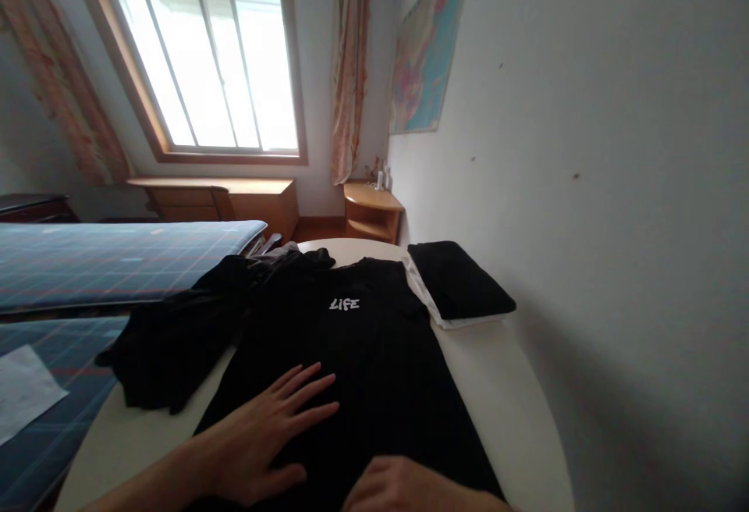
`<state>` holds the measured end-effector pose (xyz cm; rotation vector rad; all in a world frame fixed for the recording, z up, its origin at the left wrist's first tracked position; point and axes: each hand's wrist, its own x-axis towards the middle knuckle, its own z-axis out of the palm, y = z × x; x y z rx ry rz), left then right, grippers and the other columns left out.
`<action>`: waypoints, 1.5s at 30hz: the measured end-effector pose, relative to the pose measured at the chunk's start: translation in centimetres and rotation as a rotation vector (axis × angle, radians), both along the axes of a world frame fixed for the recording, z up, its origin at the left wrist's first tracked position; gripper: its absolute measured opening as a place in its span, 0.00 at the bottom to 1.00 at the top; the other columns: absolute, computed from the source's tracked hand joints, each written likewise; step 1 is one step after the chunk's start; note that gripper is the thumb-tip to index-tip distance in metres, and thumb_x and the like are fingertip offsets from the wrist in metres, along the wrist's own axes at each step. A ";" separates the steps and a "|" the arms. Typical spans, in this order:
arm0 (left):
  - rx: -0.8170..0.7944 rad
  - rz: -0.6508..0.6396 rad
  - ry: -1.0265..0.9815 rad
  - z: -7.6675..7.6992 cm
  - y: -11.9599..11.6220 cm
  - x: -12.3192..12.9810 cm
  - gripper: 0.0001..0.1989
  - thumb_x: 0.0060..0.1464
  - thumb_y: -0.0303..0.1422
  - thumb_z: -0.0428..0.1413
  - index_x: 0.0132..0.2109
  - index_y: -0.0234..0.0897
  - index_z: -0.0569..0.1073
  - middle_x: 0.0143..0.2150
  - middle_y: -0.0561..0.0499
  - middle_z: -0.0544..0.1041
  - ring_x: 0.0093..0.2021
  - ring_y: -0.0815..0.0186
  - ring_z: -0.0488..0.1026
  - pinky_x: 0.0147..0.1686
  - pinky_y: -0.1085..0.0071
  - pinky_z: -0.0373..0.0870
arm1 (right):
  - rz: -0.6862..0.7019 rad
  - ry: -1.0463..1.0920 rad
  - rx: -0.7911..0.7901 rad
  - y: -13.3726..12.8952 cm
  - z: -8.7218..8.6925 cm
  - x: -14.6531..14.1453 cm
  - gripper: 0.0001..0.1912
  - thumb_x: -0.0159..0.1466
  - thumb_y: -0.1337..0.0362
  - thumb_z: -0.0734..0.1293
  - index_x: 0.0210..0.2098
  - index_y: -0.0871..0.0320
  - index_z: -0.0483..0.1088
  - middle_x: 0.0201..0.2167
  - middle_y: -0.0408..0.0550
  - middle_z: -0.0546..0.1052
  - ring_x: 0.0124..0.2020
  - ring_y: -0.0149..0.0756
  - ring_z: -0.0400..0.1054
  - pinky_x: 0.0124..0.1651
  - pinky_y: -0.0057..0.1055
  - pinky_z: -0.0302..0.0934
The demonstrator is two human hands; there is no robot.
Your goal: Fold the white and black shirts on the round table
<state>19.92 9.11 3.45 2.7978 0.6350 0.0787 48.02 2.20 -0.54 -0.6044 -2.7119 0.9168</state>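
Observation:
A black T-shirt with white "LIFE" lettering lies spread out on a round white table, its collar end away from me. My left hand rests flat on the left part of the shirt, fingers spread and holding nothing. Near the lower edge of the view, my right hand is over the shirt with its fingers curled; its fingertips and anything in them are hidden.
Rumpled dark clothes hang over the table's left side. A folded black garment lies on white material at the right, near the wall. Beds with blue plaid covers stand left, with a paper on the nearer one.

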 end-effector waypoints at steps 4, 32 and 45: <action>-0.064 -0.111 0.044 1.5 0.2 1.3 0.44 0.51 0.42 0.62 0.71 0.53 0.54 0.75 0.49 0.48 0.72 0.39 0.48 0.66 0.38 0.50 | -0.453 -0.034 0.263 4.9 4.6 2.7 0.11 0.67 0.64 0.65 0.48 0.52 0.75 0.46 0.46 0.80 0.48 0.35 0.73 0.55 0.32 0.61; 0.050 0.314 -0.281 -3.9 13.0 15.2 0.28 0.61 0.38 0.52 0.67 0.42 0.62 0.70 0.45 0.61 0.71 0.50 0.53 0.69 0.48 0.50 | -1.211 -0.467 0.517 15.2 4.3 6.6 0.19 0.69 0.75 0.57 0.52 0.57 0.73 0.51 0.54 0.75 0.50 0.41 0.71 0.48 0.31 0.66; 0.064 0.365 -0.325 -3.7 13.2 15.6 0.29 0.61 0.34 0.51 0.68 0.39 0.61 0.68 0.44 0.65 0.68 0.53 0.59 0.67 0.53 0.56 | -1.274 -0.625 0.520 14.8 3.5 6.6 0.24 0.68 0.78 0.53 0.58 0.60 0.69 0.52 0.59 0.75 0.49 0.44 0.71 0.45 0.33 0.69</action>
